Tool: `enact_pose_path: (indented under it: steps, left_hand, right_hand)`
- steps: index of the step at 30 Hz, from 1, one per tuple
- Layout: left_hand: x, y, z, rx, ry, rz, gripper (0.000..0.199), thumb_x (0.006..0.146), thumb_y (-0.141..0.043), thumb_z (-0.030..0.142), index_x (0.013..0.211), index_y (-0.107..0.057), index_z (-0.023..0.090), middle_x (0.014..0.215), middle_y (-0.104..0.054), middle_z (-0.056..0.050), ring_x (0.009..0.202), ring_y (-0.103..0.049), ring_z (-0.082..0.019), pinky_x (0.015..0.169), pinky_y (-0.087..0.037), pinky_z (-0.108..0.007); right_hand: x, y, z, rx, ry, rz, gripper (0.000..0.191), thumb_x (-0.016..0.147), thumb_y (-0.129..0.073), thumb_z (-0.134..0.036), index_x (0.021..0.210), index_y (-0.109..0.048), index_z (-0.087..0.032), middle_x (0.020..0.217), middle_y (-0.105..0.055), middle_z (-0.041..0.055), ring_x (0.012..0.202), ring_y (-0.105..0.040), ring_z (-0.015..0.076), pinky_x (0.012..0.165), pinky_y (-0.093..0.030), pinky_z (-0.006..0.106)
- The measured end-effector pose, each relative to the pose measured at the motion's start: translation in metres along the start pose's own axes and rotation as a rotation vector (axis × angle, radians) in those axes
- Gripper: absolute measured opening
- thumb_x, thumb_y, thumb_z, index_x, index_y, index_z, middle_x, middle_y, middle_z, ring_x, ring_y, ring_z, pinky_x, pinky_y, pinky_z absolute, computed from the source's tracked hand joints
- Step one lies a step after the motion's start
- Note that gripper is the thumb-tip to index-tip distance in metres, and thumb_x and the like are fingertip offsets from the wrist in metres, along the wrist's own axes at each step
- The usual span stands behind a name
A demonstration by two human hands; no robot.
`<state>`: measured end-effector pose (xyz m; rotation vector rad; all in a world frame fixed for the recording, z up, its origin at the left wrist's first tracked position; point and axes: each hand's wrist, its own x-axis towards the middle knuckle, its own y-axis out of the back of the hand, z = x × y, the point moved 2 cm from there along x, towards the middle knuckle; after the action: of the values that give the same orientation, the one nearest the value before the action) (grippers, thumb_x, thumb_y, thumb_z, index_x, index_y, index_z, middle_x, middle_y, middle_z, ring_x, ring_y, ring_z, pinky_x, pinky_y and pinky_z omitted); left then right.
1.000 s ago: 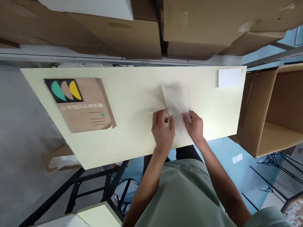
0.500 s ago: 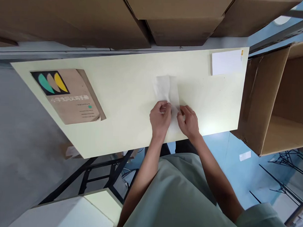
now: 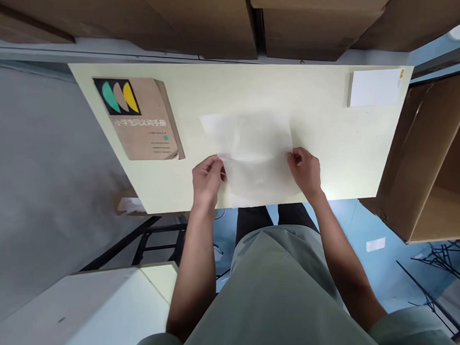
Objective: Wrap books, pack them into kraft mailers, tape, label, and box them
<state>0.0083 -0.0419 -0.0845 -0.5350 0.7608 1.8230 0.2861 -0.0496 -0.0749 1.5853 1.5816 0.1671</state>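
Note:
A thin, whitish, slightly see-through sheet of paper (image 3: 258,158) lies spread over the front middle of the table, creased across its centre. My left hand (image 3: 207,179) pinches its left edge between thumb and fingers. At the opposite edge, my right hand (image 3: 306,170) is closed in a pinch on the sheet. A flap of the sheet reaches out toward the upper left. On the table's left lies a thick brown book (image 3: 143,124) with a black, green and yellow cover panel. A white pad or flat box (image 3: 375,88) rests at the far right corner.
Cardboard boxes (image 3: 205,25) stand along a shelf behind the pale table (image 3: 322,115). An open cardboard box (image 3: 415,159) is beyond the right edge. At the lower left are a white surface (image 3: 108,309) and black metal legs (image 3: 137,244).
The sheet has gone from a narrow folded strip to a wide spread. My hands have moved apart, left hand to the left, right hand to the right. The camera view has shifted.

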Motion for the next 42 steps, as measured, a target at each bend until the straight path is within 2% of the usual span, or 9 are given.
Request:
enact_pose_path:
  steps: [4, 9, 16, 20, 24, 28, 33, 38, 42]
  left_hand:
    - [-0.006, -0.007, 0.002, 0.026, -0.087, 0.084, 0.029, 0.084, -0.084, 0.048, 0.078, -0.078, 0.020, 0.073, -0.069, -0.002, 0.054, -0.049, -0.011, 0.046, -0.036, -0.024]
    - [-0.024, -0.024, 0.002, 0.167, -0.192, 0.138, 0.011, 0.083, -0.078, 0.030, 0.086, -0.084, 0.021, 0.083, -0.076, -0.001, 0.058, -0.047, -0.011, 0.057, -0.041, -0.025]
    - [-0.073, -0.040, -0.019, 0.197, -0.152, 0.095, 0.008, 0.088, -0.074, 0.028, 0.089, -0.079, 0.023, 0.085, -0.074, -0.001, 0.058, -0.051, -0.013, 0.060, -0.043, -0.028]
    - [-0.064, -0.040, 0.005, 0.321, -0.433, 0.183, 0.026, 0.095, -0.073, 0.032, 0.120, -0.074, 0.024, 0.122, -0.074, -0.009, 0.098, -0.070, -0.022, 0.089, -0.057, -0.035]
    - [-0.010, -0.044, 0.031, 0.492, -0.570, 0.200, 0.059, 0.091, -0.080, 0.032, 0.145, -0.059, 0.022, 0.149, -0.061, -0.017, 0.145, -0.057, -0.033, 0.122, -0.046, -0.051]
    - [0.031, -0.055, 0.033, 0.491, -0.514, 0.152, 0.070, 0.090, -0.084, 0.037, 0.151, -0.053, 0.024, 0.143, -0.063, -0.016, 0.147, -0.053, -0.038, 0.130, -0.037, -0.061]
    - [0.028, -0.065, 0.024, 0.417, -0.517, 0.172, 0.062, 0.093, -0.081, 0.033, 0.149, -0.057, 0.027, 0.127, -0.070, -0.013, 0.137, -0.057, -0.035, 0.125, -0.045, -0.060]
    - [0.017, -0.068, 0.020, 0.386, -0.553, 0.160, 0.056, 0.100, -0.072, 0.031, 0.153, -0.056, 0.027, 0.145, -0.059, -0.014, 0.118, -0.068, -0.026, 0.104, -0.062, -0.046]
    - [0.019, -0.064, 0.019, 0.424, -0.592, 0.114, 0.047, 0.104, -0.064, 0.028, 0.151, -0.059, 0.026, 0.148, -0.057, -0.015, 0.107, -0.071, -0.020, 0.092, -0.065, -0.038]
  right_hand:
    - [0.000, 0.003, -0.001, -0.078, 0.063, 0.021, 0.021, 0.106, -0.056, -0.035, 0.090, -0.064, -0.024, 0.090, -0.073, 0.0053, 0.073, -0.063, 0.0180, 0.074, -0.048, 0.035]
    - [0.016, 0.020, -0.005, -0.186, 0.218, 0.088, 0.023, 0.110, -0.052, -0.036, 0.097, -0.066, -0.023, 0.098, -0.072, 0.0079, 0.079, -0.064, 0.0191, 0.077, -0.051, 0.036]
    - [0.082, 0.036, -0.021, -0.328, 0.509, 0.096, 0.034, 0.117, -0.037, -0.030, 0.102, -0.067, -0.022, 0.101, -0.066, 0.0079, 0.106, -0.068, 0.0256, 0.105, -0.055, 0.055]
    - [0.130, 0.021, -0.041, -0.372, 0.633, 0.077, 0.048, 0.118, -0.024, -0.023, 0.102, -0.069, -0.017, 0.104, -0.062, 0.0080, 0.123, -0.066, 0.0293, 0.116, -0.049, 0.063]
    - [0.155, 0.000, -0.067, -0.396, 0.633, 0.017, 0.038, 0.117, -0.033, -0.020, 0.109, -0.070, -0.017, 0.117, -0.064, 0.0114, 0.134, -0.061, 0.0339, 0.120, -0.048, 0.064]
    - [0.130, 0.007, -0.061, -0.362, 0.575, 0.140, 0.040, 0.119, -0.033, -0.038, 0.143, -0.060, -0.021, 0.147, -0.055, 0.0185, 0.147, -0.052, 0.0392, 0.118, -0.050, 0.069]
    - [0.051, 0.031, 0.001, -0.311, 0.331, 0.475, 0.055, 0.117, -0.040, -0.048, 0.168, -0.039, -0.029, 0.149, -0.051, 0.0215, 0.137, -0.060, 0.0369, 0.102, -0.063, 0.062]
    - [0.009, 0.017, 0.028, -0.129, 0.206, 0.360, 0.060, 0.115, -0.041, -0.030, 0.174, -0.033, -0.034, 0.119, -0.063, 0.0114, 0.090, -0.068, 0.0191, 0.075, -0.065, 0.036]
    - [-0.001, 0.014, 0.026, -0.118, 0.197, 0.391, 0.052, 0.114, -0.041, -0.023, 0.163, -0.054, -0.034, 0.118, -0.060, 0.0099, 0.098, -0.068, 0.0174, 0.078, -0.063, 0.033]
